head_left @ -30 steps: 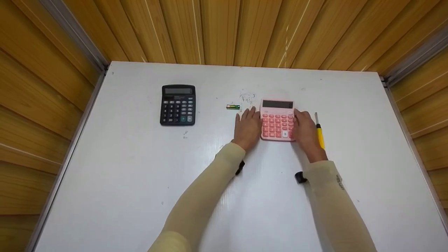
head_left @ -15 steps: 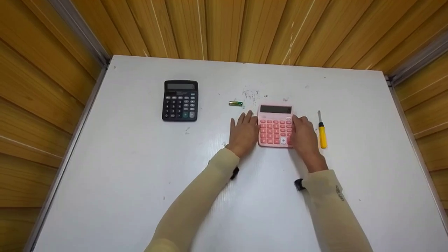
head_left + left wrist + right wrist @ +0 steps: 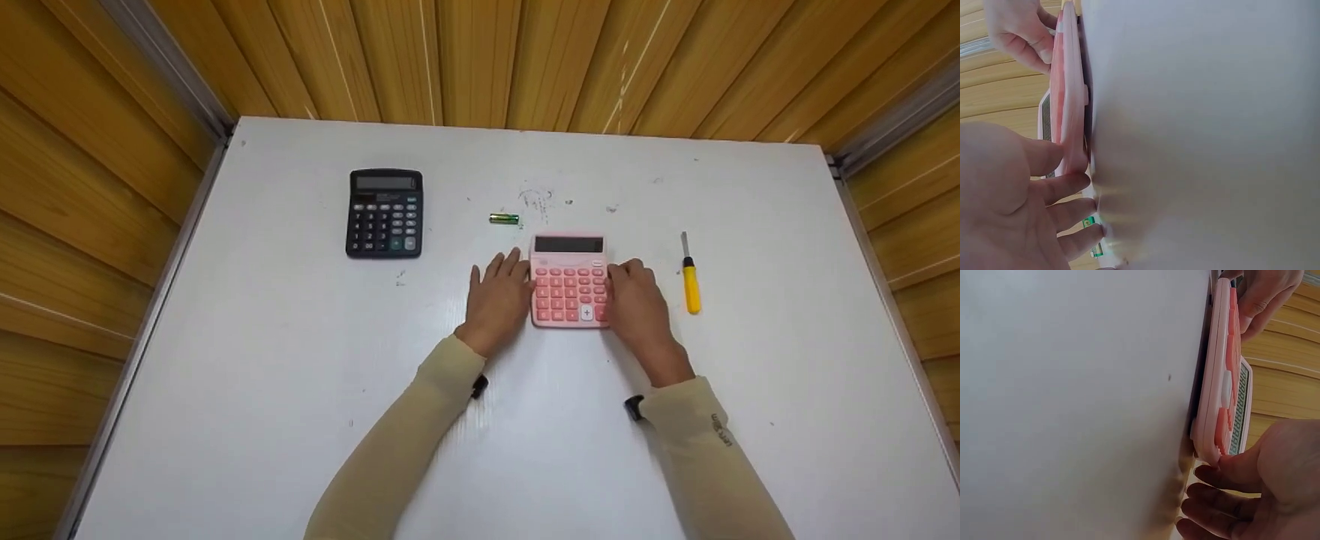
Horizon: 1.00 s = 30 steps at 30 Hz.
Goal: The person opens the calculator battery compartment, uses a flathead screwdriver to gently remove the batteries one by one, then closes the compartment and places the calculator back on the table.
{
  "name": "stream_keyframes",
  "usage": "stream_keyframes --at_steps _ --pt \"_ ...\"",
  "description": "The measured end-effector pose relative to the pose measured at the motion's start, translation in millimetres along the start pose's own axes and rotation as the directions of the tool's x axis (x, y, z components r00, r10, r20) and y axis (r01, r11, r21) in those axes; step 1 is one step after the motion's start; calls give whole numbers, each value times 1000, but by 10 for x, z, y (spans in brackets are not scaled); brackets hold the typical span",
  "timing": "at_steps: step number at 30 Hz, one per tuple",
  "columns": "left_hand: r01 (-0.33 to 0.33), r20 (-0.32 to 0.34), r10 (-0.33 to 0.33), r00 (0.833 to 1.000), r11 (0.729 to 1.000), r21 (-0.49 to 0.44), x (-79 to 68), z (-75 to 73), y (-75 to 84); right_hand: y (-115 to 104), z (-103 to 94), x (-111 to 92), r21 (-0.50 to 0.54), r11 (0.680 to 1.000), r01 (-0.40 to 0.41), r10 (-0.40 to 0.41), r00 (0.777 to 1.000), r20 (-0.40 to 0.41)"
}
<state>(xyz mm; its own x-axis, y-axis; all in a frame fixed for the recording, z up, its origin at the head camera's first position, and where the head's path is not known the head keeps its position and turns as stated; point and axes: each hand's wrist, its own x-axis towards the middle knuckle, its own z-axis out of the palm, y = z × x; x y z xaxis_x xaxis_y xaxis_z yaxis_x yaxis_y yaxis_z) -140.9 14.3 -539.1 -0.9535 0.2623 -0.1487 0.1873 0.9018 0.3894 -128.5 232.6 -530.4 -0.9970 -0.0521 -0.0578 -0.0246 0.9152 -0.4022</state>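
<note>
one pink calculator (image 3: 568, 281) lies face up near the middle of the tabletop (image 3: 300, 360), its display (image 3: 568, 244) at the far end. the left hand (image 3: 496, 304), fingers spread fairly straight, touches its left edge; the right hand (image 3: 639, 304), more curled, pinches the right edge. judging by this, the positioning looks mostly done: the calculator sits roughly square, though neither hand has let go yet. a green battery (image 3: 504, 219) lies loose just beyond its upper left corner; the black calculator (image 3: 384, 214) and yellow-handled screwdriver (image 3: 691, 277) are untouched. the widest stretch for sliding seems to be on the near side; rightward, the screwdriver limits it. everything lies inside the tabletop's edges, with wood-look panels (image 3: 476, 67) past the far one.
</note>
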Motion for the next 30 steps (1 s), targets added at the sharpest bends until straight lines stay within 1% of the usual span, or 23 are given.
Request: stream_keyframes --at_steps 7,12,17,20,24,30 --pt "-9 -13 9 1000 1000 -11 -159 -32 -157 -89 95 -140 -123 986 113 -110 993 34" --pt "-12 -18 12 1000 999 -45 -298 -66 -277 -201 139 -244 -145 978 153 -147 988 50" --pt "16 -6 -16 1000 998 -66 -444 -96 -421 -334 206 -319 -145 973 180 -174 983 57" --pt "25 -5 -26 1000 998 -62 -514 -113 -498 -403 251 -357 -157 966 205 -200 979 50" --pt "13 -15 -14 1000 998 -68 -558 -129 -547 -456 280 -390 -180 960 217 -212 976 42" --pt "10 -22 -11 1000 997 -71 -577 -130 -575 -481 298 -399 -177 960 218 -215 976 36"
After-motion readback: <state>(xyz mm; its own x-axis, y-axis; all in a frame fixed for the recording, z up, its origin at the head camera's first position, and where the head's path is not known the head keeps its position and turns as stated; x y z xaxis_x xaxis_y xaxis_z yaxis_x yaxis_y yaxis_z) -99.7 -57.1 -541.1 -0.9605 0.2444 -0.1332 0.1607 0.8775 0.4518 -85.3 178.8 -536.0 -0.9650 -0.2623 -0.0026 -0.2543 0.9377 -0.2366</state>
